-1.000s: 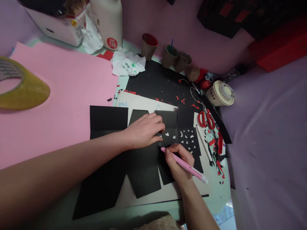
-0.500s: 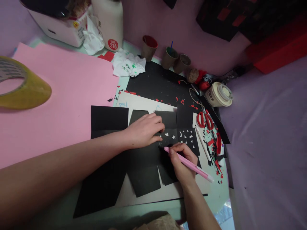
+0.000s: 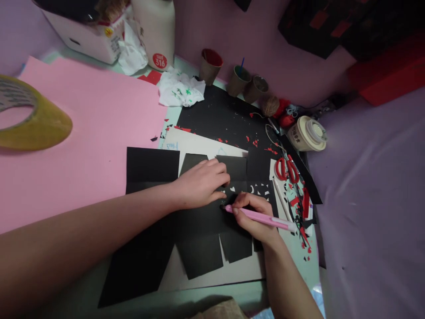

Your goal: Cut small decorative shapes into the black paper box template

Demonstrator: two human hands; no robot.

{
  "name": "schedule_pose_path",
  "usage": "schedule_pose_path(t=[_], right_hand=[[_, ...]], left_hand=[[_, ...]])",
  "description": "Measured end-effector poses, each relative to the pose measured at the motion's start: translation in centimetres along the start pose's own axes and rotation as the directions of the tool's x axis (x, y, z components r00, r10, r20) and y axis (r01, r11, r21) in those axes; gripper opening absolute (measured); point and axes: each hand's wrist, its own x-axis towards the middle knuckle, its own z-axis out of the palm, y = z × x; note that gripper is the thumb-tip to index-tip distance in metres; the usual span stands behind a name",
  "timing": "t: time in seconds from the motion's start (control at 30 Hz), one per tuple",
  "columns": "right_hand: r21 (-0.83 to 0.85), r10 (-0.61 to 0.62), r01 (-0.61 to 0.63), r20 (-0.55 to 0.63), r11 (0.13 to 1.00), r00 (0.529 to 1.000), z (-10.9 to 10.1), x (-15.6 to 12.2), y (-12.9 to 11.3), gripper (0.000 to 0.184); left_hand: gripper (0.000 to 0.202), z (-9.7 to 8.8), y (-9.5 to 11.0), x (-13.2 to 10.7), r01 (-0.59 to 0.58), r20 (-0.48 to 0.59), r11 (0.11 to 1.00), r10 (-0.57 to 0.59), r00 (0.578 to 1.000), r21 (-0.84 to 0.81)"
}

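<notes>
Pale green tabletop point(image 3: 192, 297) bears the creased black card point(image 3: 199, 243), towards six o'clock. White cut-outs point(image 3: 232, 189) are done at three o'clock from the left hand point(image 3: 203, 182), which presses loosely, clasping nothing visible; the right hand point(image 3: 260, 229) pinches a pink pen-shaped tool point(image 3: 259, 216). Visible six-o'clock flaps look uncut.

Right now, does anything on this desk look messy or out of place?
Yes. Red and black paper scraps lie strewn around the red-handled scissors, like uncleared cuttings, and a crumpled, green-stained white tissue sits near the brown cups, as if used for wiping.
</notes>
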Motion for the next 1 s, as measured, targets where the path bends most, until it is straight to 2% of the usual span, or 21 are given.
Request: schedule_pose_path(t=[1.0], right_hand=[[-0.01,0.025,-0.024,0.02,1.0,1.0,-0.19,-0.05,0.2,0.017]], left_hand=[[0.02,-0.04,0.03,0.01,0.005,0.008,1.0,-0.005,1.0,0.001]])
